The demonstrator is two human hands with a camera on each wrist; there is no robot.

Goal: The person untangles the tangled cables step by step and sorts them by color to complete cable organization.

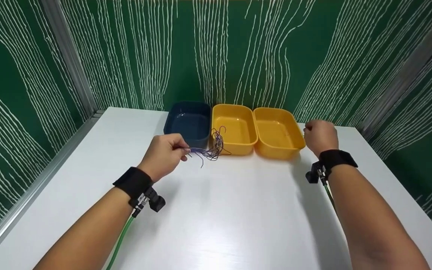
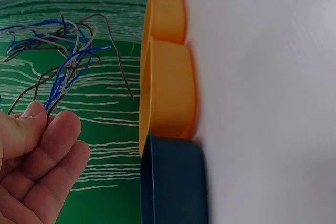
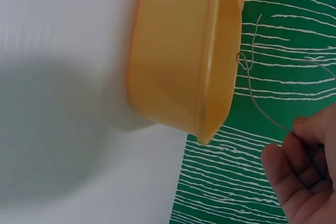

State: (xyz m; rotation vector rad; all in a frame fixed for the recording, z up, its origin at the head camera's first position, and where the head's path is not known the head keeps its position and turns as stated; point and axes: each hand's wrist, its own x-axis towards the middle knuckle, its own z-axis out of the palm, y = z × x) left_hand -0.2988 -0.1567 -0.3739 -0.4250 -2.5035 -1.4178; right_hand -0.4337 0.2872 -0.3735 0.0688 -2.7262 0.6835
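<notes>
Yellow bins (image 1: 236,149) number two, navy one (image 1: 188,126); two hands (image 1: 164,153) (image 1: 321,135) pinch wires (image 1: 218,144).

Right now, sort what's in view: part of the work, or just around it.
In the work:
- wire bundle, pinched by the left hand
- thin wire, pinched by the right hand
- probably dark blue bin, two yellow bins, nearby

Just around:
- white table
- green walls
- wrist cameras
</notes>
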